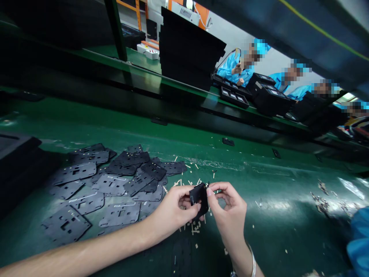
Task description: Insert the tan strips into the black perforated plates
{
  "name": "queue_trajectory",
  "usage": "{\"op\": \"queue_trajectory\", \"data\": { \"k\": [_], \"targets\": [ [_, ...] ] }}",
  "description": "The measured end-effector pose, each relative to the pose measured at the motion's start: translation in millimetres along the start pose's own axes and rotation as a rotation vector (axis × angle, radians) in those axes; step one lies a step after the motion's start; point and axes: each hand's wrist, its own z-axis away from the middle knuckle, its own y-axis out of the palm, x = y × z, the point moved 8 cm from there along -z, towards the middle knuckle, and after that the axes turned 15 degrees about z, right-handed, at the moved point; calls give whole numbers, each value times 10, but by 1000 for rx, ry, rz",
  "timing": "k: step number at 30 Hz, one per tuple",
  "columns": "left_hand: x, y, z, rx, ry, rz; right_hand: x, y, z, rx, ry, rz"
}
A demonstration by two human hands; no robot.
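Two bare hands meet around a small black piece (199, 199), holding it just above the green surface (276, 181). The left hand (169, 209) is curled, its fingers closed on the piece's left side. The right hand (229, 207) is half open, with thumb and forefinger pinching near the piece's upper right edge. A metal bangle (251, 258) circles the right wrist. Pale scraps (193, 231) lie scattered below and beside the piece. Held only at its edges, the piece could drop among those scraps if a pinch slips, and a hard pull could tear it if it is soft, which the view cannot settle. Left of the piece spreads an overlapping heap of black cut sheets (109, 184). Right of it, at the frame's edge, shows a blue sleeve (359, 242). Far beyond the piece, black trays (234, 97) line a raised ledge, a tall black stack (191, 50) stands, and co-workers in blue smocks (235, 67) sit.
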Motion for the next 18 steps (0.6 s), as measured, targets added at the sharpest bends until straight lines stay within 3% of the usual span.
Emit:
{"op": "queue_trajectory", "data": {
  "k": [6, 18],
  "targets": [
    [-45, 24, 5, 19, -29, -110, -85, 62, -60, 130, 62, -149],
    [-43, 51, 28, 34, -95, -59, -161, 85, -74, 188, 123, -288]
  ]
}}
